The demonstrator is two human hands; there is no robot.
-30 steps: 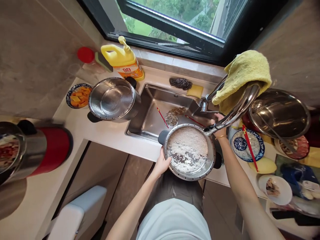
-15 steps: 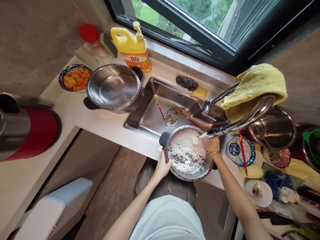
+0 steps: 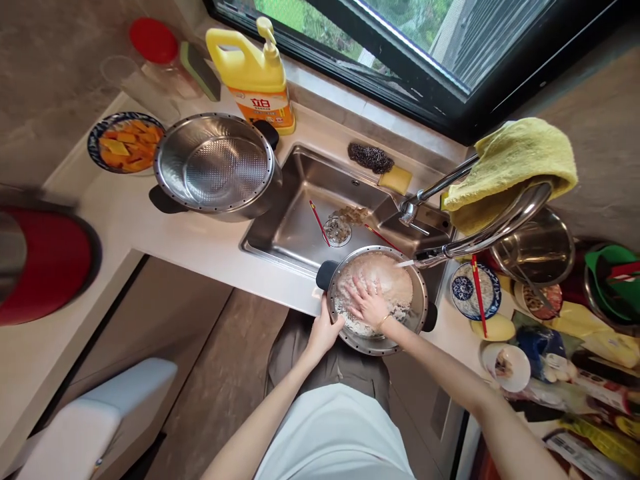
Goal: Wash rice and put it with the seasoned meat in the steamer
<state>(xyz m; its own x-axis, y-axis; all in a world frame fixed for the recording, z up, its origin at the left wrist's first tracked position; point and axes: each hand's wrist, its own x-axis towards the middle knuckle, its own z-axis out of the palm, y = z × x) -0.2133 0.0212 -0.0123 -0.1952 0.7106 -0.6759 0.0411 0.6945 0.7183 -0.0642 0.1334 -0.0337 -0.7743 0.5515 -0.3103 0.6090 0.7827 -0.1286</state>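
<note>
My left hand (image 3: 324,333) is closed on the near-left rim of a metal steamer pot (image 3: 370,348) with black side handles, held at the sink's front edge. Inside lie white, rice-like grains (image 3: 360,328) and cloudy water. My right hand (image 3: 369,305), fingers spread, rests palm down on the grains. Water runs into the pot from the faucet (image 3: 430,257), whose neck carries a yellow cloth (image 3: 520,167). Behind the pot, the steel sink (image 3: 295,223) holds food scraps around its drain and two red chopsticks.
A second steel pot (image 3: 217,167) stands left of the sink, by a bowl of orange pieces (image 3: 127,143) and a yellow detergent bottle (image 3: 257,80). A steel scourer (image 3: 370,157) and sponge (image 3: 396,179) lie behind the sink. Dishes and a patterned bowl (image 3: 475,291) crowd the right counter.
My right hand has left the faucet's spout and moved left and down onto the grains, its fingers spreading. Water now streams into the pot. My left hand keeps its hold on the rim.
</note>
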